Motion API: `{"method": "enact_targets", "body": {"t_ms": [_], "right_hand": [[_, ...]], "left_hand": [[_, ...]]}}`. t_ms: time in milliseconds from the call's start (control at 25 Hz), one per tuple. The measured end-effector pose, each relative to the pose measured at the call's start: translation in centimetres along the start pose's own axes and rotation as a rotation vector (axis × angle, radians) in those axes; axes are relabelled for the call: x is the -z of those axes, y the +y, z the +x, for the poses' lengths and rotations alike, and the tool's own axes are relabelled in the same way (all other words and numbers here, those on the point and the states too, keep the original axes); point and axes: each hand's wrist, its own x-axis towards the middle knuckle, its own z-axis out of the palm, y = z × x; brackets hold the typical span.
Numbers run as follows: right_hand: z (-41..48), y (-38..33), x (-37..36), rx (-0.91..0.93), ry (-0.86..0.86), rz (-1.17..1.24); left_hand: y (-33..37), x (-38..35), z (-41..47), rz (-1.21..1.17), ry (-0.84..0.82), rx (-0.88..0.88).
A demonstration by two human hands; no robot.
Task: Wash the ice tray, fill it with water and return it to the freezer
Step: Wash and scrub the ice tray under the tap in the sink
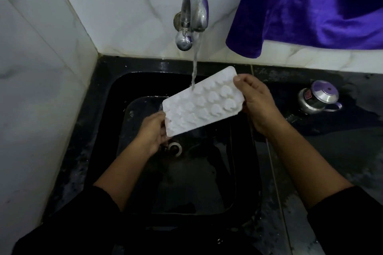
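A white ice tray (202, 102) with several rounded moulds is held tilted over the black sink (116, 93), its far end higher than its near end. My left hand (152, 131) grips the tray's lower left end. My right hand (256, 100) grips its upper right end, thumb on top. A metal tap (193, 11) on the tiled wall runs, and the stream of water (195, 63) lands on the tray's upper edge.
The sink drain (175, 148) lies below the tray. A small steel pot with a lid (319, 97) stands on the wet black counter to the right. A purple cloth (310, 5) hangs at the upper right. White tiled walls close off the left and back.
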Motion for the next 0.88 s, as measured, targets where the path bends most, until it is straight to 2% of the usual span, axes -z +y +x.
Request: {"method": "enact_targets", "body": {"t_ms": [160, 240, 360, 520, 680, 880], "right_hand": [[-0.5, 2.8, 2.3, -0.133, 0.175, 0.065], [-0.4, 4.4, 1.8, -0.211, 0.199, 0.078], [-0.2, 5.4, -0.9, -0.273, 0.15, 0.082], [0.5, 4.3, -4.8, -0.268, 0.046, 0.06], [1.2, 1.8, -6.3, -0.232, -0.01, -0.005], [-0.2, -1.8, -4.3, -0.13, -0.014, -0.097]], "left_hand": [[3.6, -0.3, -2.5, 0.004, -0.065, -0.189], [5.3, 0.5, -3.5, 0.023, -0.071, -0.27], [7.4, 2.1, -4.8, 0.05, -0.08, -0.388], [9.3, 5.2, -5.8, 0.053, -0.031, -0.481], [9.3, 7.5, -6.6, 0.028, 0.001, -0.505], [6.5, 6.9, -7.1, 0.002, 0.037, -0.371]]}}
